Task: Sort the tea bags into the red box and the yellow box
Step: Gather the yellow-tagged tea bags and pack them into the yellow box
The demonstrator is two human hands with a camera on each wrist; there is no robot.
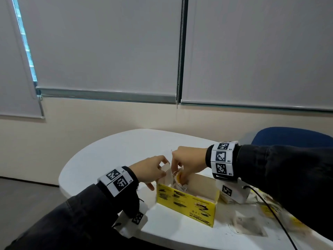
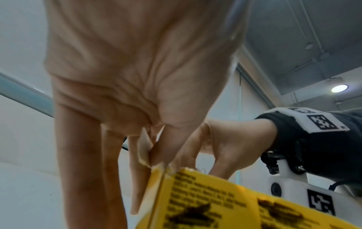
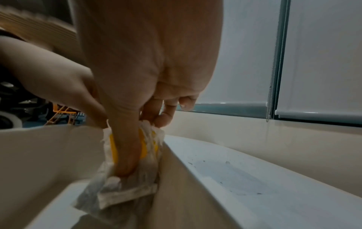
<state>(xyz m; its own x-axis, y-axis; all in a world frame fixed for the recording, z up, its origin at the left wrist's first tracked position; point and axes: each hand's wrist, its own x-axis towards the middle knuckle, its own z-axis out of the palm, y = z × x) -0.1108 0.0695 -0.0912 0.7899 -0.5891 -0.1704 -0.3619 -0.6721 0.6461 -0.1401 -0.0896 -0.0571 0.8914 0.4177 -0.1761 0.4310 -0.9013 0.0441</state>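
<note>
The right hand [image 1: 187, 164] grips a bundle of yellow-tagged tea bags [image 3: 125, 175] and presses it down inside the open yellow box [image 1: 187, 204] on the table [image 1: 115, 150]. The left hand [image 1: 149, 170] pinches the end flap [image 1: 166, 168] back. Judgement: keep the flap clear, seat the bags flat and release only once their strings sit below the rim.

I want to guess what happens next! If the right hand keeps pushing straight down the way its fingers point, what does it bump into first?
The right hand points down into the yellow box, gripping tea bags. Those would probably meet the box's inside first; its depth is unclear.
</note>
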